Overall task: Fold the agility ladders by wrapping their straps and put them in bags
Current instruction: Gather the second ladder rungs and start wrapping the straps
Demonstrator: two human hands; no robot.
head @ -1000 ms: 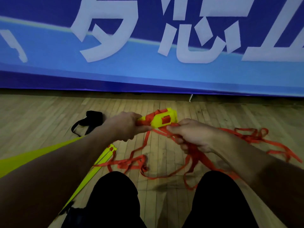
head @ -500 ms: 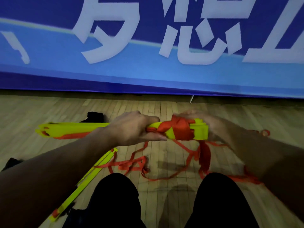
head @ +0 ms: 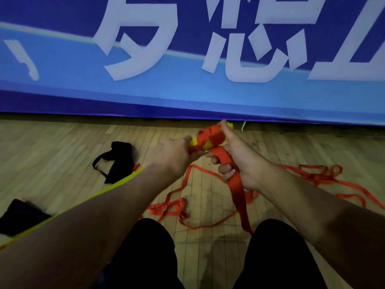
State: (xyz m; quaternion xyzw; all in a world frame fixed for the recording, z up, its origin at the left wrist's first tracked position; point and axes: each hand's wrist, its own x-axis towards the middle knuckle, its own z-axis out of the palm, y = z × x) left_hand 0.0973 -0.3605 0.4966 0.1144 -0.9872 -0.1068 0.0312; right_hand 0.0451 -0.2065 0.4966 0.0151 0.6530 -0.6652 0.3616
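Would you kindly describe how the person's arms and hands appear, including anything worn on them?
Both forearms are bare, with no sleeves in view. The left hand and right hand wear no gloves; no watch, ring or wristband shows.

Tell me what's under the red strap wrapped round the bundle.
Yellow flat rungs peek out beneath the red strap wrap; how many rungs, and their middle, stay covered.

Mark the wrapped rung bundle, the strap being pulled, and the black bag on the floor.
rung bundle (head: 210,137), head view, on the orange wrapping around it.
strap (head: 237,188), head view, on the flat stretch below the right hand.
black bag (head: 119,158), head view, on its dark body.
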